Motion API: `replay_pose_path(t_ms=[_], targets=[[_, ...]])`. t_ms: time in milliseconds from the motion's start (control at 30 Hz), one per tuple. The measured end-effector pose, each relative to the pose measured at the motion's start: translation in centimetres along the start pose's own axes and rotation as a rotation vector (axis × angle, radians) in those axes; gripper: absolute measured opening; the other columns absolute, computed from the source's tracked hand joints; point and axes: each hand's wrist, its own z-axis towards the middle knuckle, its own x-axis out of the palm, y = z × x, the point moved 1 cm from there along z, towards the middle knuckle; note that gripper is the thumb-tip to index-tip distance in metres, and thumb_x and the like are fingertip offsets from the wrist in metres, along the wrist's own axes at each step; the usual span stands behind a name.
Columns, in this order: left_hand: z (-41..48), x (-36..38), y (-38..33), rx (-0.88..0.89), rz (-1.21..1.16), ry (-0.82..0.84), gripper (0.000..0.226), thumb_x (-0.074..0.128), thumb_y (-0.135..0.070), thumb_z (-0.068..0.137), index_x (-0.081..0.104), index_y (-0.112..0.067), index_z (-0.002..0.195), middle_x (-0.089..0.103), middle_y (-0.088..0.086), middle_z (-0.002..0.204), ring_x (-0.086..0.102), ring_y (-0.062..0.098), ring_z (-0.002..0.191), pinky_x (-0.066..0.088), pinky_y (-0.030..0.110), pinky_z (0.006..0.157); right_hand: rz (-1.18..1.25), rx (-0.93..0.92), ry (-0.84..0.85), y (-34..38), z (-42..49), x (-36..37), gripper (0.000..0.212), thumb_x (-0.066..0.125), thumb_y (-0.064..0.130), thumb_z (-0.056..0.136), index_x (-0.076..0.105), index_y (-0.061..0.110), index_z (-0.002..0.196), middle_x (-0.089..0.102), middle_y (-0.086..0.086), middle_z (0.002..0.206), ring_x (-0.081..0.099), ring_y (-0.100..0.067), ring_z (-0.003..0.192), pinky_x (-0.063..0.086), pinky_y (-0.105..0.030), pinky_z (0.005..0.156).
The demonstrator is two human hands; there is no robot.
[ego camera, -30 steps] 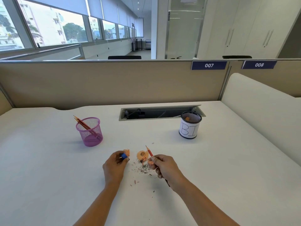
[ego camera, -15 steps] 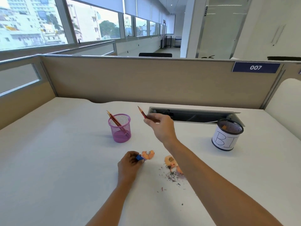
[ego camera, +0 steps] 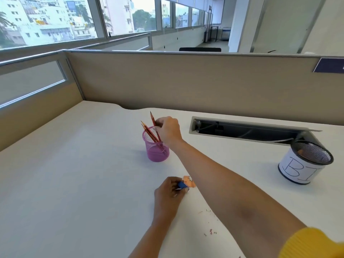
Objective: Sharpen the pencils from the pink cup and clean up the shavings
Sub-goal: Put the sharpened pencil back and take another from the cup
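Reaching across the table (ego camera: 74,183), the right hand (ego camera: 168,131) sits over the pink cup (ego camera: 157,151), grip pinching one red pencil (ego camera: 152,119) betw. thumb and fingertips, point up, lower end inside the rim. Point looks sharp, so prob. it's going back in w/ the rest, not coming out; can't be sure. The other pencils (ego camera: 149,132) lean on the cup's left rim, points up too. Sensible storage, as tips don't blunt on the bottom.

Left hand (ego camera: 167,194) rests on the table nearer the body, grip curled round a small blue sharpener (ego camera: 182,185), held low and ready, prob. for the next pencil. Just beside it lies an orange curl of shavings (ego camera: 189,181). Finer dark and red crumbs (ego camera: 210,230) are scattered further right, partly hidden under the right forearm. Cleanup not yet done.

Materials:
- Pink cup: wire mesh, round, slightly tapered, see-through.
- Pencils: slim, red w/ dark stripes.
- Sharpener: blocky, plastic by the look.
- Shavings: thin, frilled, light; likely to scatter if brushed.
- Table: smooth, matte, off-white.

Far right, well apart, stands a black mesh cup (ego camera: 297,168) wrapped in white paper lettered "BI", w/ something orange inside. Prob. the bin for the waste.
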Motion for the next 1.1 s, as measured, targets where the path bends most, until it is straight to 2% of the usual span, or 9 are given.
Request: replay_pose_path(t_ms=[133, 233, 400, 500, 600, 733, 900, 1000, 1100], targets=[[-0.1, -0.1, -0.1, -0.007, -0.016, 0.008, 0.03, 0.066, 0.007, 0.072, 0.062, -0.021, 0.083, 0.069, -0.002, 0.083, 0.066, 0.003, 0.074, 0.051, 0.013, 0.069, -0.15, 0.001, 0.105, -0.3, 0.2, 0.9, 0.021, 0.058, 0.011, 0.089, 0.072, 0.001, 0.102, 0.071, -0.02, 0.097, 0.065, -0.034, 0.09, 0.05, -0.032, 0.077], [-0.1, 0.0, 0.0, -0.003, -0.007, 0.007, 0.032, 0.067, 0.005, 0.073, 0.062, -0.025, 0.082, 0.069, -0.003, 0.084, 0.066, 0.002, 0.074, 0.05, 0.011, 0.068, -0.196, 0.003, 0.129, -0.5, 0.3, 0.8, 0.023, 0.056, 0.007, 0.088, 0.071, 0.001, 0.105, 0.07, -0.021, 0.1, 0.064, -0.035, 0.094, 0.051, -0.035, 0.082], [-0.1, -0.1, -0.1, -0.011, 0.001, 0.021, 0.028, 0.07, -0.002, 0.076, 0.063, -0.026, 0.087, 0.07, -0.003, 0.087, 0.066, -0.004, 0.076, 0.047, 0.007, 0.067, -0.094, -0.038, 0.04, -0.5, -0.9, -1.3, 0.022, 0.057, 0.006, 0.089, 0.07, 0.001, 0.105, 0.07, -0.017, 0.106, 0.063, -0.028, 0.101, 0.048, -0.031, 0.09], [-0.2, -0.1, -0.4, 0.005, 0.025, 0.05, 0.026, 0.065, -0.003, 0.08, 0.065, -0.023, 0.096, 0.068, -0.008, 0.088, 0.061, -0.014, 0.074, 0.043, 0.0, 0.065, 0.007, -0.036, -0.008, -1.2, -3.8, -3.3, 0.022, 0.056, 0.004, 0.09, 0.069, 0.001, 0.108, 0.07, -0.014, 0.108, 0.065, -0.023, 0.099, 0.047, -0.02, 0.085], [-0.2, -0.2, -0.6, 0.049, 0.063, 0.045, 0.029, 0.06, 0.002, 0.082, 0.066, -0.018, 0.103, 0.066, -0.007, 0.091, 0.06, -0.017, 0.074, 0.041, -0.002, 0.065, 0.049, 0.012, 0.033, -3.2, -8.1, -5.1, 0.023, 0.054, 0.004, 0.091, 0.069, 0.004, 0.109, 0.07, -0.01, 0.108, 0.062, -0.014, 0.091, 0.044, -0.014, 0.08], [-0.3, -0.2, -1.0, 0.097, 0.061, 0.047, 0.038, 0.059, 0.008, 0.079, 0.065, -0.025, 0.097, 0.066, -0.003, 0.097, 0.064, -0.007, 0.082, 0.044, 0.002, 0.067, 0.067, 0.154, 0.107, -6.4, -13.3, -6.3, 0.024, 0.056, 0.011, 0.091, 0.066, 0.01, 0.113, 0.068, -0.004, 0.113, 0.059, -0.008, 0.089, 0.046, -0.015, 0.081], [-1.6, 0.9, -1.3, 0.128, 0.076, 0.11, 0.054, 0.06, 0.009, 0.079, 0.053, -0.029, 0.118, 0.067, -0.012, 0.096, 0.063, -0.009, 0.086, 0.045, 0.003, 0.071, 0.091, 0.202, 0.167, -8.1, -17.8, -6.3, 0.04, 0.059, 0.017, 0.091, 0.053, 0.016, 0.13, 0.06, 0.002, 0.126, 0.058, -0.009, 0.111, 0.045, -0.018, 0.095], [-2.9, 2.4, -1.2, 0.135, 0.066, 0.171, 0.059, 0.058, 0.01, 0.08, 0.049, -0.027, 0.125, 0.066, -0.006, 0.107, 0.063, -0.007, 0.092, 0.046, 0.004, 0.073, 0.14, 0.226, 0.104, -8.8, -19.8, -7.2, 0.037, 0.058, 0.013, 0.091, 0.056, 0.018, 0.128, 0.062, 0.005, 0.119, 0.057, -0.005, 0.108, 0.046, -0.02, 0.099], [-4.0, 3.5, -1.0, 0.161, 0.113, 0.203, 0.06, 0.061, -0.001, 0.083, 0.041, -0.032, 0.131, 0.064, -0.017, 0.103, 0.059, -0.018, 0.09, 0.044, 0.002, 0.08, 0.162, 0.249, 0.025, -9.4, -21.3, -8.3, 0.028, 0.06, 0.01, 0.09, 0.065, 0.017, 0.117, 0.067, 0.005, 0.109, 0.061, -0.005, 0.1, 0.049, -0.016, 0.092]])
